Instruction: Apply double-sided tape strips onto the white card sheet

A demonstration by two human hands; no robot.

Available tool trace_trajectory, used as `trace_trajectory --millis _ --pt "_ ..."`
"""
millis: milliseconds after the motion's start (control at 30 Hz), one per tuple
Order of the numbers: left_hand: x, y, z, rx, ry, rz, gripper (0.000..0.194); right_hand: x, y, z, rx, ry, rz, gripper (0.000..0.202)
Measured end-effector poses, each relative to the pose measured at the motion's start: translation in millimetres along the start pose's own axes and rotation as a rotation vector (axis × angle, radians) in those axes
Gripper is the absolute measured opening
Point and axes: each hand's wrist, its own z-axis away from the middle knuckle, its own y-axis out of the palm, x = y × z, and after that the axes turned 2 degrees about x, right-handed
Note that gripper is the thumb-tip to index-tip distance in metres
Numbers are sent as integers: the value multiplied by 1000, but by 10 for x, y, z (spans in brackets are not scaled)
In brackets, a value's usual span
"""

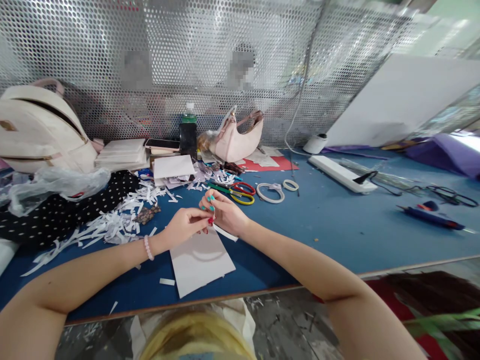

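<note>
The near edge of the blue worktop [326,240] runs close to the lower corner of a square white paper sheet [202,270]. Over the sheet's far end, the left hand [190,226] and right hand [228,216] meet, 2 sets of fingertips pinching a thin pale strip [213,209], its long axis roughly near-to-far. Open room spreads right of the forearm; farther lie red-and-yellow-handled scissors [233,192], then a long white plastic bar [337,172].

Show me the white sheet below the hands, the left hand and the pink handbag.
White sheet [202,269], head view: middle of its face.
Left hand [186,228], head view: back of the hand.
Pink handbag [238,144], head view: middle of its body.
</note>
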Motion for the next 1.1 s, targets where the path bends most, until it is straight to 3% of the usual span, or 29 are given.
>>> trace_trajectory --millis 300,567,833,1100 --pt "-22 -17 3 4 83 -170 28 -17 -16 -2 18 -7 -14 32" --pt "-90 -108 39 -101 289 -574 20 -14 4 -4 -47 -28 -38 26" --pt "-127 -194 72 -53 463 -907 28 -32 -9 -24 -92 -31 -36 25" --pt "-138 -158 76 -77 520 -1027 27 -29 22 -19 -99 -39 -14 29"
